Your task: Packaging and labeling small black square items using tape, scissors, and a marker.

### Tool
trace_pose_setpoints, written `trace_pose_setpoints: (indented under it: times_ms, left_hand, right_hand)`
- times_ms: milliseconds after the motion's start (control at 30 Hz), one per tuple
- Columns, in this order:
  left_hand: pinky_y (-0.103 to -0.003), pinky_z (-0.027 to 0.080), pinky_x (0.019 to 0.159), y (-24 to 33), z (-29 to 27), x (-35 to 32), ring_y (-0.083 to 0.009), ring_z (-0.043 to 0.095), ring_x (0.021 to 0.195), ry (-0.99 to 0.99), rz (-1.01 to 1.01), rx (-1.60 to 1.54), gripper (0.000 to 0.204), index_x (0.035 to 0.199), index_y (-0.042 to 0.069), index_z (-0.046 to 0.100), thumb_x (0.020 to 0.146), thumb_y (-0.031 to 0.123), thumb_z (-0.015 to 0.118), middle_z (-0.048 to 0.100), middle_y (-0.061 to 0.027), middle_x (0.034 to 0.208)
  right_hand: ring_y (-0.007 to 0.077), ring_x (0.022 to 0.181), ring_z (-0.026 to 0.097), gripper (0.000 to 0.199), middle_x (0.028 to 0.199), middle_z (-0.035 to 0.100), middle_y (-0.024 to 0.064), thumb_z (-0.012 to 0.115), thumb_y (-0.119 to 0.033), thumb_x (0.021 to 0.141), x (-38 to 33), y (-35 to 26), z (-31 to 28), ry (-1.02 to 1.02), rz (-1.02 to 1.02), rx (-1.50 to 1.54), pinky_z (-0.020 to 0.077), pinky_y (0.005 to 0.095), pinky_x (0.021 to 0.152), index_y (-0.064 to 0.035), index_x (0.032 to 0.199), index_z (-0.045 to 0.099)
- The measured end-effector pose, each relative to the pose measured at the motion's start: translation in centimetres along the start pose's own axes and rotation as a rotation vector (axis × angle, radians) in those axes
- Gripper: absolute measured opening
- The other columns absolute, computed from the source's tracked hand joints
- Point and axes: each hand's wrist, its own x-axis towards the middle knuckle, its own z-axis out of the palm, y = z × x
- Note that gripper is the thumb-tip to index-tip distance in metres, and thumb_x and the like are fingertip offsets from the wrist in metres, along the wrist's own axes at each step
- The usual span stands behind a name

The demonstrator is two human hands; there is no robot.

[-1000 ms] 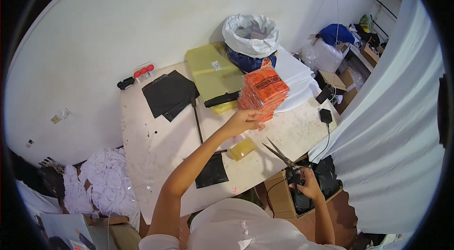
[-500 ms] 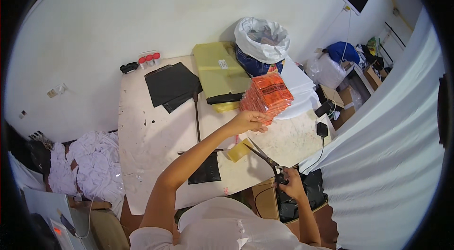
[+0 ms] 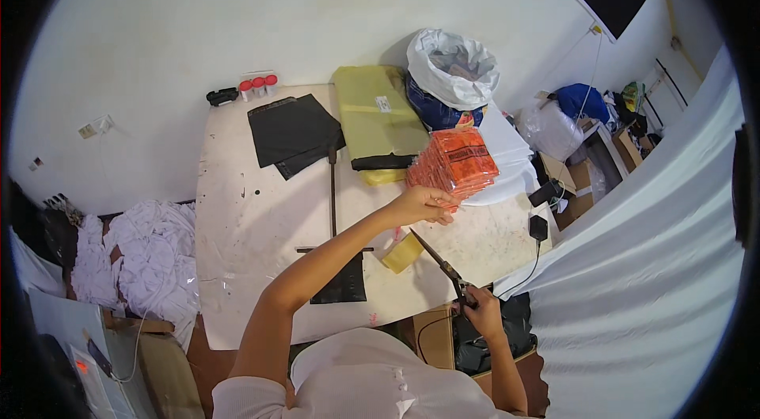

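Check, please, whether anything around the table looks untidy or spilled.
Yes: left of the table, white cloth lies in a crumpled heap, and the black sheets on the table overlap askew to each other. I see no spill.

Desk [image 3: 245, 276]: containers [image 3: 258, 88] at far left corner; pouches [image 3: 294, 132] right of them, nearer. Sack [image 3: 453, 78] at far edge, behind packet stack [image 3: 463, 161]. Tape roll [image 3: 404, 253] before stack, toward near edge. Adapter [image 3: 538, 227] by right edge. Carton [image 3: 435, 337] below near edge. Cloth heap [image 3: 158, 257] beyond left edge.
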Motion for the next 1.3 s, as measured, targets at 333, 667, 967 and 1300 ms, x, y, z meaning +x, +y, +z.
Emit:
trace_pose_setpoints:
  times_ms: [333,667,967,1300]
  left_hand:
    - [-0.028,0.050,0.074,2.9,-0.3,-1.7,-0.0211,0.064,0.090,0.105,0.054,-0.248,0.042,0.117,0.003,0.052,0.091,0.035,0.047,0.064,-0.0131,0.099]
    - [-0.037,0.045,0.088,1.7,-1.1,-5.9,-0.0305,0.058,0.101,0.063,-0.125,-0.398,0.063,0.126,0.003,0.042,0.091,0.054,0.027,0.059,-0.0214,0.108]
    - [-0.039,0.043,0.091,1.6,-0.4,-6.8,-0.0309,0.057,0.103,0.057,-0.112,-0.390,0.068,0.132,0.004,0.035,0.090,0.056,0.025,0.057,-0.0223,0.110]
    - [-0.040,0.041,0.093,2.0,-2.1,-13.0,-0.0310,0.058,0.101,0.161,-0.069,-0.316,0.070,0.131,0.001,0.035,0.091,0.056,0.020,0.061,-0.0222,0.103]
  right_hand:
    - [0.0237,0.067,0.057,0.041,0.076,0.059,0.0143,0.076,-0.019,0.064,-1.2,2.5,3.3,0.019,0.167,0.182,0.0450,0.0323,0.057,0.0034,0.094,0.058]
    - [0.0286,0.088,0.053,0.046,0.091,0.057,0.0150,0.072,-0.011,0.063,-1.3,5.5,9.1,0.171,0.210,-0.074,0.0430,0.0354,0.075,0.0019,0.102,0.054]
    - [0.0375,0.106,0.046,0.058,0.113,0.050,0.0220,0.065,-0.006,0.068,7.1,-3.0,12.0,0.132,-0.233,0.176,0.0385,0.0424,0.088,-0.0048,0.121,0.044]
    - [0.0355,0.066,0.060,0.022,0.071,0.061,0.0191,0.058,-0.026,0.079,9.1,0.7,7.9,0.079,0.091,-0.251,0.0477,0.0430,0.057,-0.0044,0.082,0.061]
